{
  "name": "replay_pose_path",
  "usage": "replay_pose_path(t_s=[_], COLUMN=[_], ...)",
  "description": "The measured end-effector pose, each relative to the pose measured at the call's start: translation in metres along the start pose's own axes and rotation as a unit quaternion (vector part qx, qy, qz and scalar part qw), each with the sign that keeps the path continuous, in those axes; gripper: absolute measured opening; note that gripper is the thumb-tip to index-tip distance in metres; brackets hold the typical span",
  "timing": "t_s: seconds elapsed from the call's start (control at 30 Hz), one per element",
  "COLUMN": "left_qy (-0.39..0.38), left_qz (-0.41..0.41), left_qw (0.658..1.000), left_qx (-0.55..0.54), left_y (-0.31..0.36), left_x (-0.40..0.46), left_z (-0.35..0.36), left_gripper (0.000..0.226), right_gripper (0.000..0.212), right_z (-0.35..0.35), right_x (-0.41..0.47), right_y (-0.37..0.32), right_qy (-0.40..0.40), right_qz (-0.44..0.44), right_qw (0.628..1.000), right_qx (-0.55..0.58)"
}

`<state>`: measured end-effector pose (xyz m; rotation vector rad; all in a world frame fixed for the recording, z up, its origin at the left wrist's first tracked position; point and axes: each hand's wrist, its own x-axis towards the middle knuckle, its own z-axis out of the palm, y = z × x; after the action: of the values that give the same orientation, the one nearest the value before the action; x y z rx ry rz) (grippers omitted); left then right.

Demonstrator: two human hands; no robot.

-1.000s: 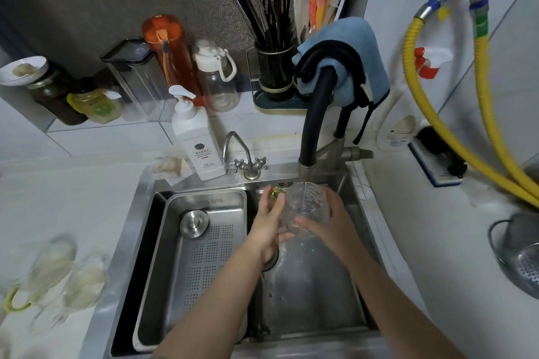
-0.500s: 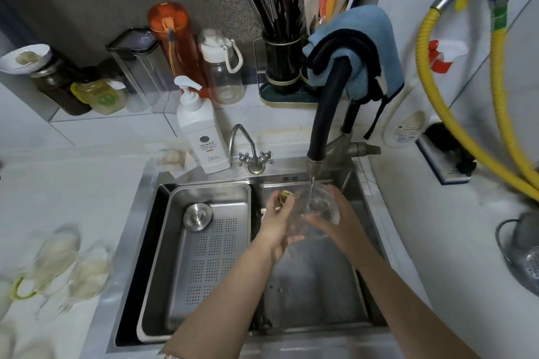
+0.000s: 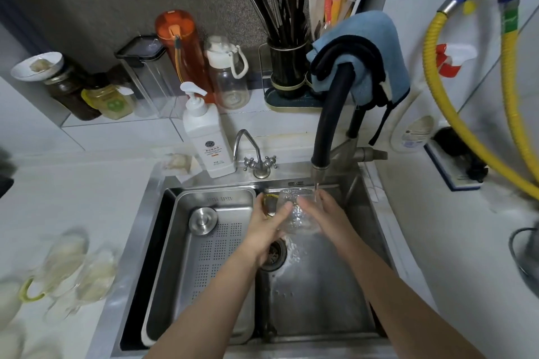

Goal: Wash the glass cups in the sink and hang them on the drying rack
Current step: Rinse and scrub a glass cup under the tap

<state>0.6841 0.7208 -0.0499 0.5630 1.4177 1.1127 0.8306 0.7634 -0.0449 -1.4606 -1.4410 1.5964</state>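
Both hands are wrapped around one glass cup over the sink, right under the black faucet, with a thin stream of water hitting the cup's rim. The left hand grips the cup from its 9 o'clock side, thumb laid across the glass, and the right hand cups it from the 3 o'clock side. The cup is tilted, with its mouth pointing up toward 12. Something yellowish shows at the left fingers, can't tell what it is.

The drain sits just below the left hand, with water splashing beside it. At 9 o'clock from the hands there's a perforated steel tray sitting in the sink, with a round metal plug on it.

Way over at 8 o'clock, on the white surface, a few more glass cups are lying blurry near the frame edge. A white soap pump bottle stands behind the sink at 11 o'clock, next to a small chrome tap. A blue cloth is draped over the faucet's top.
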Motion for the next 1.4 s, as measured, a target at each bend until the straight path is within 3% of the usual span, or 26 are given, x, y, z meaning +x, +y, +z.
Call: replay_pose_path(t_s=[0.13, 0.2, 0.37, 0.43, 0.47, 0.53, 0.63, 0.73, 0.87, 0.97, 1.03, 1.17, 1.33, 1.4], left_qy=[0.009, 0.019, 0.014, -0.005, -0.021, -0.052, -0.054, -0.04, -0.025, -0.009, 0.002, 0.011, -0.007, -0.029], left_qz=[-0.012, -0.015, -0.016, -0.024, -0.028, -0.034, -0.03, -0.013, 0.02, 0.022, 0.028, 0.059, 0.069, 0.068], left_qw=[1.0, 0.998, 0.991, 0.994, 0.995, 0.996, 0.998, 0.999, 0.999, 0.997, 0.995, 0.985, 0.973, 0.972], left_qx=[0.019, 0.054, 0.132, 0.105, 0.088, 0.062, 0.003, -0.014, 0.04, 0.079, 0.097, 0.163, 0.218, 0.225], left_y=[0.005, 0.003, 0.001, 0.002, 0.002, 0.0, -0.011, -0.007, 0.001, 0.0, 0.004, 0.014, 0.031, 0.034], left_x=[0.003, 0.003, 0.01, 0.011, 0.012, 0.006, 0.001, -0.001, 0.002, 0.002, -0.001, -0.001, -0.004, -0.007], left_z=[0.002, 0.007, 0.024, 0.033, 0.036, 0.038, 0.027, 0.017, 0.009, -0.002, -0.008, -0.015, -0.018, -0.017], left_gripper=[0.12, 0.117, 0.128, 0.131, 0.13, 0.124, 0.1, 0.083, 0.089, 0.108, 0.11, 0.093, 0.073, 0.066], right_gripper=[0.092, 0.093, 0.076, 0.062, 0.067, 0.08, 0.071, 0.08, 0.098, 0.099, 0.09, 0.057, 0.061, 0.05], right_z=[0.001, -0.002, -0.011, -0.02, -0.026, -0.034, -0.033, -0.024, -0.011, 0.004, 0.012, 0.027, 0.032, 0.028], right_x=[0.003, 0.0, -0.005, -0.011, -0.013, -0.018, -0.023, -0.021, -0.014, -0.016, -0.017, -0.019, -0.016, -0.017], right_y=[-0.003, 0.006, 0.028, 0.024, 0.022, 0.016, 0.011, 0.008, 0.014, 0.03, 0.031, 0.022, 0.014, 0.009], right_qy=[-0.014, -0.012, 0.05, 0.072, 0.079, 0.07, 0.05, 0.025, 0.034, 0.004, 0.001, -0.013, -0.02, -0.025], right_qz=[0.017, 0.036, 0.069, 0.047, 0.036, 0.025, 0.0, 0.011, 0.062, 0.092, 0.104, 0.151, 0.206, 0.211], right_qw=[0.999, 0.999, 0.995, 0.995, 0.995, 0.997, 0.998, 0.999, 0.997, 0.994, 0.991, 0.964, 0.931, 0.928], right_qx=[0.026, 0.028, 0.047, 0.046, 0.038, 0.012, -0.048, -0.034, 0.013, 0.052, 0.079, 0.219, 0.3, 0.306])
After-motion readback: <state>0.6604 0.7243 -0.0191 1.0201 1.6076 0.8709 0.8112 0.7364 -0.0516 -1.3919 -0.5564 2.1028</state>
